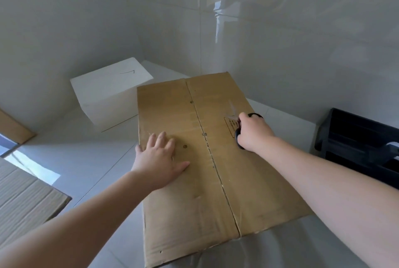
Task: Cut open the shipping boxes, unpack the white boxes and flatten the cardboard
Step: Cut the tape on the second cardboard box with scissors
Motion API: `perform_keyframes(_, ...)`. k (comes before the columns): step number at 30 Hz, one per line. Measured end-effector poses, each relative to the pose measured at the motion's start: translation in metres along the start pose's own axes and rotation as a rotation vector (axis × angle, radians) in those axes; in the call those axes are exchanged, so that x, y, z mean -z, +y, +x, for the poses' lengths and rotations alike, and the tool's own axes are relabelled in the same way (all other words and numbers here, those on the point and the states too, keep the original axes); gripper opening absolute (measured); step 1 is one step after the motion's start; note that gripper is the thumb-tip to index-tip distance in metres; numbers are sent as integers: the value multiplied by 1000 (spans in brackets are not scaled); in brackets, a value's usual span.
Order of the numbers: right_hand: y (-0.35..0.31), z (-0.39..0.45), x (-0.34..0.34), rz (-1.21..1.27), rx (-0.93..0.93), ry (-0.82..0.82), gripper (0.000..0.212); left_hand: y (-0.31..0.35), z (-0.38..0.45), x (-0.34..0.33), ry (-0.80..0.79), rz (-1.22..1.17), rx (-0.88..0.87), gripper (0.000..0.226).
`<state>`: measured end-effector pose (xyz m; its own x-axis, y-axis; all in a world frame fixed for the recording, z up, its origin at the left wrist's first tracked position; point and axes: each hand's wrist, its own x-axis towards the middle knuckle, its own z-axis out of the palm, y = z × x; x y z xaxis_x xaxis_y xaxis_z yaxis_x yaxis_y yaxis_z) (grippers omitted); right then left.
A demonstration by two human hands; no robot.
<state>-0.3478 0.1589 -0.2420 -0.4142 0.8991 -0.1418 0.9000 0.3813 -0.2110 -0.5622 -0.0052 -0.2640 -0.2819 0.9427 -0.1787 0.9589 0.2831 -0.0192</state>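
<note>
A large brown cardboard shipping box (pixel 207 159) fills the centre of the frame, lying flat-topped on a pale tiled floor (pixel 90 159), its two top flaps meeting along a seam that runs from the upper middle toward the lower right. The person's left hand (pixel 160 159) rests on the left flap with fingers straight and spread, pressing the cardboard and holding nothing. The right hand (pixel 253 131) sits on the right flap, fingers curled around the black-handled scissors (pixel 239 138), whose blurred blades point toward the top of the frame over a printed label. Just beyond the box, toward the upper left, stands a plain white rectangular box (pixel 108 92) against the white walls. At the left edge lies more corrugated cardboard (pixel 23 194). A black plastic rack (pixel 358 138) sits at the right edge.
</note>
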Motion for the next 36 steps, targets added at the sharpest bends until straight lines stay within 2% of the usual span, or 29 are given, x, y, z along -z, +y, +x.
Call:
perform_keyframes(2, 4, -27, -6, -38, 45, -1, 19, -17, 7, -3, 15, -115, 36, 79)
perform_keyframes(4, 12, -61, -12, -62, 157, -26, 28, -31, 17, -4, 10, -132, 44, 76)
perform_keyframes(7, 17, -98, -14, -68, 265, -130, 40, -20, 31, -1, 98, -103, -252, 65)
perform_keyframes(11, 20, -108, -16, -46, 255, -170, 48, 27, 36, 9, 143, -142, -704, 37)
perform_keyframes(14, 29, -110, -14, -15, 165, -161, 52, 46, 38, 17, 151, -176, -846, 25)
perform_keyframes(23, 32, -137, -26, -47, -75, -16, 61, 64, 47, 8, 124, -165, -913, 27)
perform_keyframes(29, 6, -175, -30, 9, -372, -89, 65, 64, 44, 2, 185, -201, -1008, 32)
perform_keyframes(36, 7, -177, -37, 263, -362, -29, 84, 72, 40, -8, 266, -204, -970, 39)
